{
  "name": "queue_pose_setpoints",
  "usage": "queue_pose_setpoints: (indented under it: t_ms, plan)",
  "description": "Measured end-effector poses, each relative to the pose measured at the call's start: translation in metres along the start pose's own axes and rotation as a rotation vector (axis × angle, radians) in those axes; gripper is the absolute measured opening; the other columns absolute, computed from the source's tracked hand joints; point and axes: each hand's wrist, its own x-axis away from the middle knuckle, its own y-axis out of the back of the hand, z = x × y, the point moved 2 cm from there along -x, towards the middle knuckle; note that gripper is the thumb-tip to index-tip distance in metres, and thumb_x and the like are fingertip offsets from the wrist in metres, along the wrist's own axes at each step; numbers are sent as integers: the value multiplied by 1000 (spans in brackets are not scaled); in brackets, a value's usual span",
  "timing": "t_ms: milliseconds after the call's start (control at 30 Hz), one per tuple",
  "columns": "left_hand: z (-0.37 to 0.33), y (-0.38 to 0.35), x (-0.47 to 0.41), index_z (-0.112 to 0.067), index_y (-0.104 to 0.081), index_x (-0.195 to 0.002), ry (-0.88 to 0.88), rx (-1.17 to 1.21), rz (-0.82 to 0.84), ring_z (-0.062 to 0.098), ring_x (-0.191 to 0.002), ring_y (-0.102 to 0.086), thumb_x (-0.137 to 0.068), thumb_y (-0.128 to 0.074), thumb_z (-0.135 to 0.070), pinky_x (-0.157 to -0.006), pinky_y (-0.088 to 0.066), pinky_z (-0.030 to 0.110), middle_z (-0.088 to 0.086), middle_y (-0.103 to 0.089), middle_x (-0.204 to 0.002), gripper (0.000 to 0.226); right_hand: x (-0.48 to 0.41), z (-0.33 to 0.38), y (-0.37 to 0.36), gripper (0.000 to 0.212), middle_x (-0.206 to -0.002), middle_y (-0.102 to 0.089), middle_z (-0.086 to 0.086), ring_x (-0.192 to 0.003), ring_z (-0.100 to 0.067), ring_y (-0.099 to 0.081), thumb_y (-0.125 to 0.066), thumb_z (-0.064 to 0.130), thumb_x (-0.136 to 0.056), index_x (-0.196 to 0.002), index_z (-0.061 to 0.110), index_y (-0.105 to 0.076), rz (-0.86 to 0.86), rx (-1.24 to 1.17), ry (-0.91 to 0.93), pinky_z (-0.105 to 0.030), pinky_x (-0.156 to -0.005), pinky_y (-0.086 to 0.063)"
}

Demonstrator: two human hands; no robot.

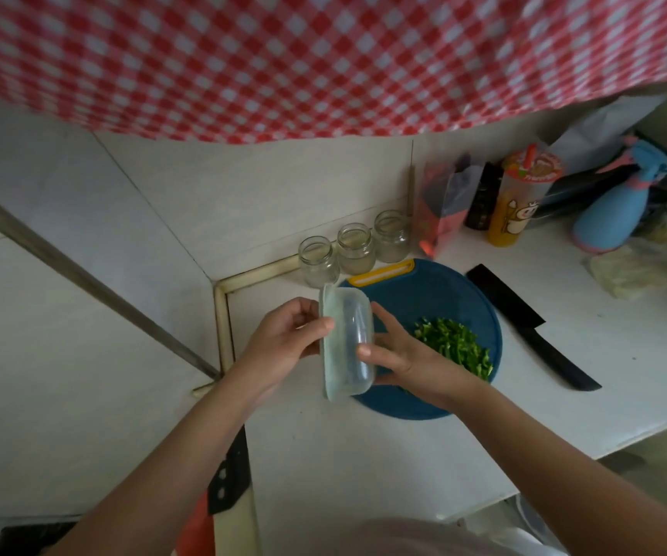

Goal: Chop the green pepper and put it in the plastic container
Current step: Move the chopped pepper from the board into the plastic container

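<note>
Left hand (283,339) and right hand (400,355) have their grips clamped on the plastic container (350,335), tipped sideways over the cutting board's (424,290) left edge. The chopped green pepper (456,347) is heaped toward its right edge. A lid (328,373) seems fitted: open it first, then scoop.

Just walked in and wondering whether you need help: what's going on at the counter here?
A person holds the plastic container tipped on its side over the left edge of the blue cutting board. The left hand is at its pale green rim and the right hand is round its clear body. The green pepper is already chopped and piled on the board. The container looks empty. A black knife lies on the counter to the right.
</note>
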Motion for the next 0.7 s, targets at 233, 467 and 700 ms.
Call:
queue_pose_setpoints:
  t_ms: [233,467,700]
  plan:
    - [-2,-19,17,-28,-51,-110,-114,-368,344,5,-101,-60,-62,-85,-27,-81,-55,30,-15,-60,-104,59,15,2,-7,69,-143,-46,-10,-131,-33,-45,-53,55,-88,-146,30,-27,73,-188,138,-63,-103,-36]
    - [-4,-36,29,-31,-56,-100,-242,-673,372,4,-91,-61,-69,-80,-34,-79,-55,31,-14,-61,-95,39,25,1,0,88,-128,-56,-20,-118,-34,-56,-72,59,-68,-138,16,-40,19,-248,2,-55,-102,-42]
    - [0,-51,34,-17,-61,-79,-282,-542,404,13,-77,-63,-77,-74,-19,-73,-55,34,-4,-64,-80,13,38,4,13,97,-119,-63,-15,-114,-31,-58,-72,71,-53,-128,13,-52,20,-225,-122,-49,-102,-42]
